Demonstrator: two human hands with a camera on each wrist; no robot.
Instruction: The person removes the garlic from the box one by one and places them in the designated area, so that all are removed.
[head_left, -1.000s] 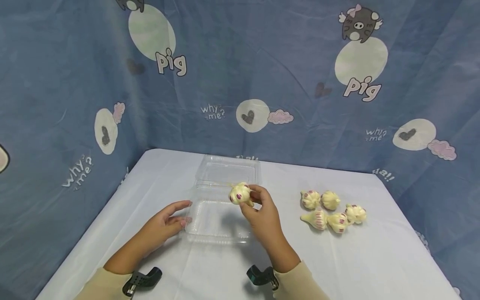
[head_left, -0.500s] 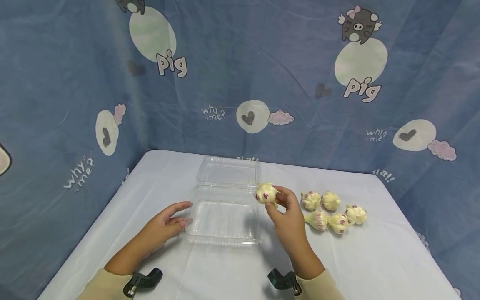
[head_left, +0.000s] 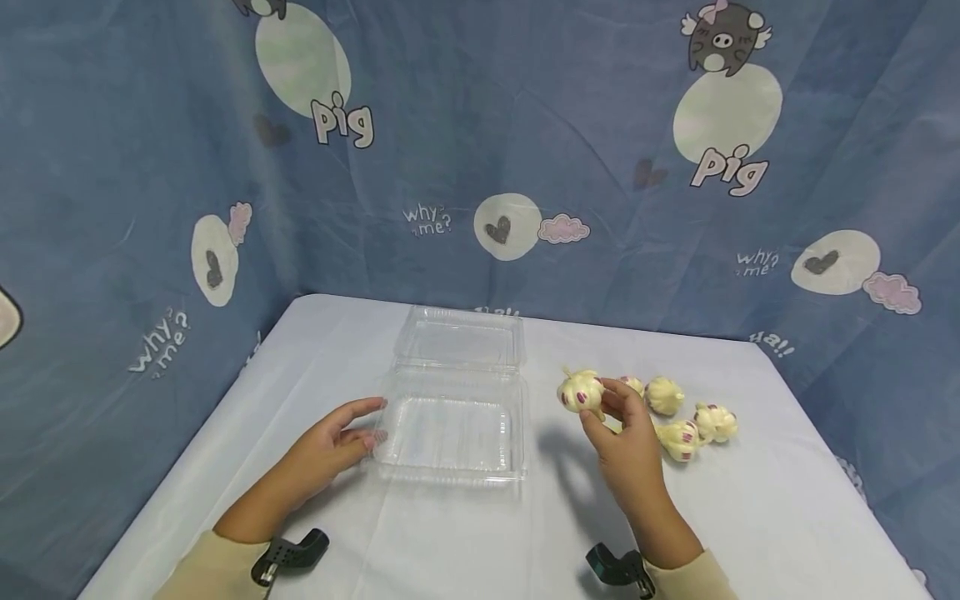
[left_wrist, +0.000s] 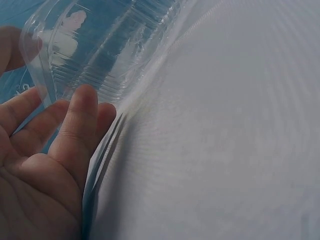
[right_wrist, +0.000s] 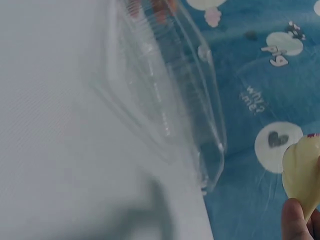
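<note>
My right hand (head_left: pixel 626 437) pinches a cream garlic bulb (head_left: pixel 579 391) with purple-red marks between thumb and fingers, raised over the table right of a clear plastic clamshell box. In the right wrist view the garlic bulb (right_wrist: pixel 301 172) shows at the right edge, with part of the hand (right_wrist: pixel 296 222) below. The clamshell box (head_left: pixel 450 429) lies with its lid (head_left: pixel 459 337) folded back. At the box's left side, my left hand (head_left: pixel 330 446) touches the rim with spread fingertips. The left wrist view shows these fingers (left_wrist: pixel 75 125) against the box's clear wall (left_wrist: pixel 95 55).
Several more garlic bulbs (head_left: pixel 664 396) lie grouped on the white-covered table (head_left: pixel 465 542), right of the box; my right hand partly hides some. A blue patterned curtain (head_left: pixel 420 150) stands behind and beside the table. Each wrist carries a black camera mount (head_left: pixel 291 557).
My right hand has carried the garlic bulb rightwards, from above the box to beside the other bulbs. The left hand stays at the box's left rim.
</note>
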